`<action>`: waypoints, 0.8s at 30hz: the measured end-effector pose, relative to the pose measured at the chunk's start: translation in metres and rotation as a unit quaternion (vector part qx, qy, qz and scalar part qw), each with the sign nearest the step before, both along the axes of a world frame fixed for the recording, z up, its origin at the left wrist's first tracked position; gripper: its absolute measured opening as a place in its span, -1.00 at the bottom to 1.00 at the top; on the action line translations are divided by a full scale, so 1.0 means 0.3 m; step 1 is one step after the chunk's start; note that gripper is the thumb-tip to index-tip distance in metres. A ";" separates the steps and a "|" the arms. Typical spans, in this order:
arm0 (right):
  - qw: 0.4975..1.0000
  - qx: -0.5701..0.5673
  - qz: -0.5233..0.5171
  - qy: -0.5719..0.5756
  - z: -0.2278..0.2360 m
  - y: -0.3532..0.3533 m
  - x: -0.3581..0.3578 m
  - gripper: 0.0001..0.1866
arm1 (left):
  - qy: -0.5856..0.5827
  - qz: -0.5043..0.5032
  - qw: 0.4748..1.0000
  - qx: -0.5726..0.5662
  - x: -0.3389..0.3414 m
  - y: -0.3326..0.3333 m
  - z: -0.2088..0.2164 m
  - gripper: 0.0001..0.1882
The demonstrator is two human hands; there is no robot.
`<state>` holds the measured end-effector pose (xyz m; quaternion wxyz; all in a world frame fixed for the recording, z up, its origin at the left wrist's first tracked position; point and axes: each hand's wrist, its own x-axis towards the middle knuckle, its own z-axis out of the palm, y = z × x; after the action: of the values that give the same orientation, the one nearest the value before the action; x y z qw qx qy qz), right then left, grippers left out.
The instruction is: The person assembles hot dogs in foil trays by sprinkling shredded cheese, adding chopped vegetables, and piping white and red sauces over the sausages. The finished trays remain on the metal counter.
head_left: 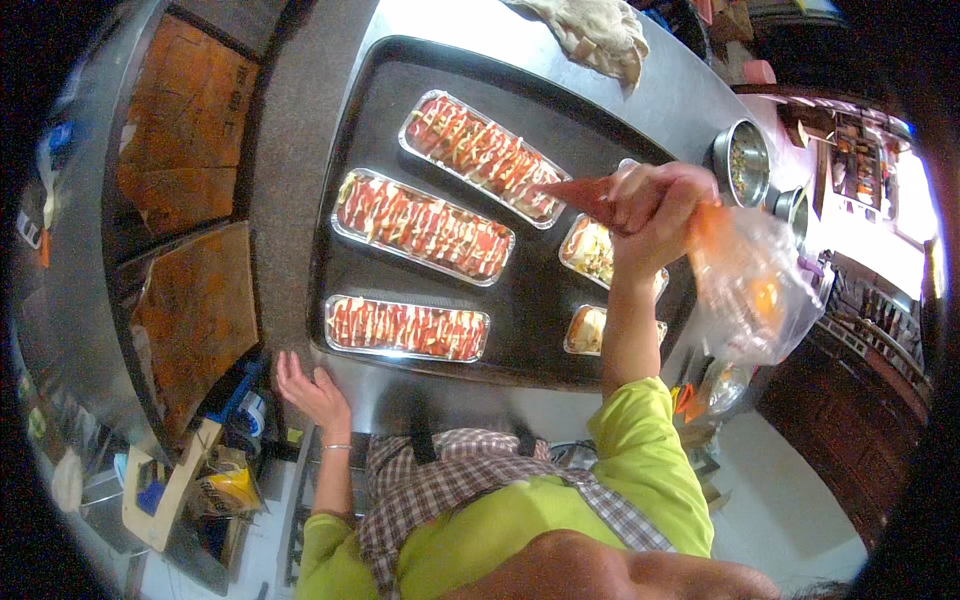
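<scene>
My right hand (655, 205) is closed around a clear plastic piping bag (755, 290) with red-orange sauce in it. The bag's narrow red end points left, over the right end of the farthest long foil pan (485, 158). That pan, the middle foil pan (425, 225) and the near foil pan (408, 330) hold food striped with red and cream sauce. To the right, foil pans (590, 250) with paler topping are partly hidden by my right hand and forearm. All sit on a large black baking tray (540, 300). My left hand (312, 392), holding nothing, rests with fingers spread at the table's near left edge.
On the steel table (400, 395), a crumpled beige cloth (595, 40) lies beyond the tray. Metal bowls (742, 165) stand at the far right, one with chopped food. Brown cardboard boxes (190, 110) fill a shelf at left, above a wooden holder (150, 500).
</scene>
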<state>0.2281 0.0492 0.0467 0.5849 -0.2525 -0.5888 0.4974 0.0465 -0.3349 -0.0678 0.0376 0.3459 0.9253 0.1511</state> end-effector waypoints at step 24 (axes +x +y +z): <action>1.000 -0.021 -0.007 -0.021 -0.009 -0.048 0.077 -0.69 | 0.028 0.003 1.000 0.004 0.019 0.018 0.008 -0.56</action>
<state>0.2513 0.0347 0.0440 0.5704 -0.2794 -0.5888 0.4998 0.0523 -0.3295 -0.0655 0.0102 0.3476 0.9262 0.1456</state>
